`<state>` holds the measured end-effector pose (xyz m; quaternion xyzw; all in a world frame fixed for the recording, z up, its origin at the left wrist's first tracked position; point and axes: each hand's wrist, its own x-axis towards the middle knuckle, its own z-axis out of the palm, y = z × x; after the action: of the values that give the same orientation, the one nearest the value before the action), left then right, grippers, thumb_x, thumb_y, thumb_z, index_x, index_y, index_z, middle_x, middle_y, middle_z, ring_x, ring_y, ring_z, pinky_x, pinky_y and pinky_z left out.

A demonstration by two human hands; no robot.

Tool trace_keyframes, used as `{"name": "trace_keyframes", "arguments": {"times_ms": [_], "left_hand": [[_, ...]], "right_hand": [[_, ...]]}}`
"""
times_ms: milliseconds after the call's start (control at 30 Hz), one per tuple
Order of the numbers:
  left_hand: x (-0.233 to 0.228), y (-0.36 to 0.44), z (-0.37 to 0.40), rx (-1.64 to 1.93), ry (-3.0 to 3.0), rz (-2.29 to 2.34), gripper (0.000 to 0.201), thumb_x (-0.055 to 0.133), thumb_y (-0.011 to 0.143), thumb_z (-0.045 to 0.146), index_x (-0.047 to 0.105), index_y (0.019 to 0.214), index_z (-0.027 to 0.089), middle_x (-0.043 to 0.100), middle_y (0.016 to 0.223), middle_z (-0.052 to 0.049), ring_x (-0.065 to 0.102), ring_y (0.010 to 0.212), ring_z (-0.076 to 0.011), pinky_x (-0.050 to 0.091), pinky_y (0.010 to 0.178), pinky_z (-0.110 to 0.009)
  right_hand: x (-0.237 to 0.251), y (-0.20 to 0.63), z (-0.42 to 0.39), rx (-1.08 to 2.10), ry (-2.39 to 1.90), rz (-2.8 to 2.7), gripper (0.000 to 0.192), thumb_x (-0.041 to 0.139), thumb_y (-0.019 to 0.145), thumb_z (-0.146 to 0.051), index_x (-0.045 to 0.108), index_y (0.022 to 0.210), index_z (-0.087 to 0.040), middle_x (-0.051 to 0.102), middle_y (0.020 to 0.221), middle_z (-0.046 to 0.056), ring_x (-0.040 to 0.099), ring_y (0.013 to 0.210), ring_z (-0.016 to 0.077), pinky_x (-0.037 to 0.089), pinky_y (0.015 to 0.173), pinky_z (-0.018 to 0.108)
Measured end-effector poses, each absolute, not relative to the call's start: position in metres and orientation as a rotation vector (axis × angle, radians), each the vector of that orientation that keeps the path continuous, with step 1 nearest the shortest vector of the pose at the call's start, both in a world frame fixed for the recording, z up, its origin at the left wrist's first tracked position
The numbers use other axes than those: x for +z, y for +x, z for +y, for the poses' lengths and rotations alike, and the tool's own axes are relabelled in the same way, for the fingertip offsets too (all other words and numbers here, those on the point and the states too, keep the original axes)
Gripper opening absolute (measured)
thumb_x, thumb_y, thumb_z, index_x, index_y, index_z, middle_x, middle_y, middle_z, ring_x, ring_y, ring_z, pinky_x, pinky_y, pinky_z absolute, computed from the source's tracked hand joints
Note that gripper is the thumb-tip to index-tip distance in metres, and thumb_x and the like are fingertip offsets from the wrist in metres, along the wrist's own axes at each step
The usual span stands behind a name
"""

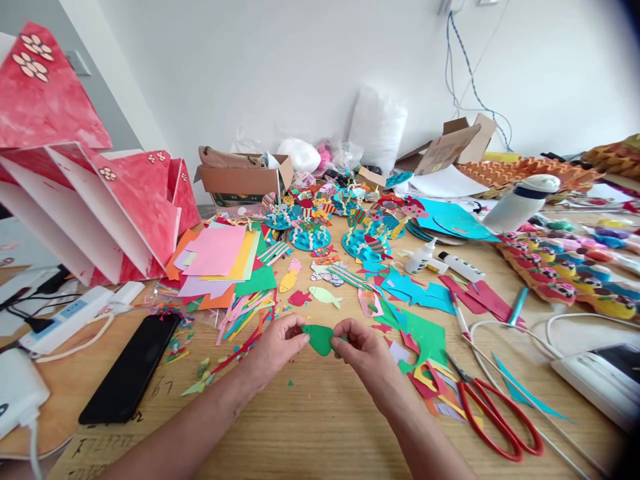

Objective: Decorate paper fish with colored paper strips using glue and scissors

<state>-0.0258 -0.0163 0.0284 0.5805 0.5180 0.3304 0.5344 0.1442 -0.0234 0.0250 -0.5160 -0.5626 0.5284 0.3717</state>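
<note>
Between my two hands is a green paper fish (320, 339), held just above the wooden table. My left hand (284, 341) pinches its left end between thumb and fingers. At the right end, my right hand (356, 343) grips it the same way and hides part of that end. Just beyond lie a pale green paper fish (325, 296), a red paper fish (299, 298) and a yellow paper fish (288, 281). Red-handled scissors (493, 407) rest on the table to the right of my right hand.
Stacked coloured paper (219, 251) and a black phone (131, 368) lie to the left. Blue-based fish decorations (310, 235) stand further back. A glue bottle (421, 257), green paper scraps (425, 333) and a white cable (493, 360) are on the right.
</note>
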Motion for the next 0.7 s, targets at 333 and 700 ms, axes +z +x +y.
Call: {"name": "trace_keyframes", "arguments": {"times_ms": [333,700], "left_hand": [[0.026,-0.017,-0.040,0.600,2.543,1.214,0.023,0.055,0.070,0.017,0.048,0.092,0.020,0.052,0.092,-0.006,0.049,0.088,-0.0210,0.042,0.076,-0.031],[0.031,-0.024,-0.030,0.800,2.378,1.316,0.037,0.056,0.069,0.012,0.044,0.104,0.019,0.049,0.107,-0.006,0.045,0.103,-0.0191,0.041,0.087,-0.034]], "right_hand": [[0.035,0.138,-0.030,1.045,-1.504,-1.554,0.017,0.044,0.065,-0.023,0.040,0.081,-0.021,0.046,0.056,-0.005,0.047,0.051,0.0126,0.033,0.049,0.024],[0.035,0.148,-0.027,1.341,-1.274,-1.421,0.018,0.047,0.069,-0.027,0.043,0.085,-0.019,0.041,0.056,-0.007,0.040,0.051,0.0094,0.030,0.046,0.021]]}}
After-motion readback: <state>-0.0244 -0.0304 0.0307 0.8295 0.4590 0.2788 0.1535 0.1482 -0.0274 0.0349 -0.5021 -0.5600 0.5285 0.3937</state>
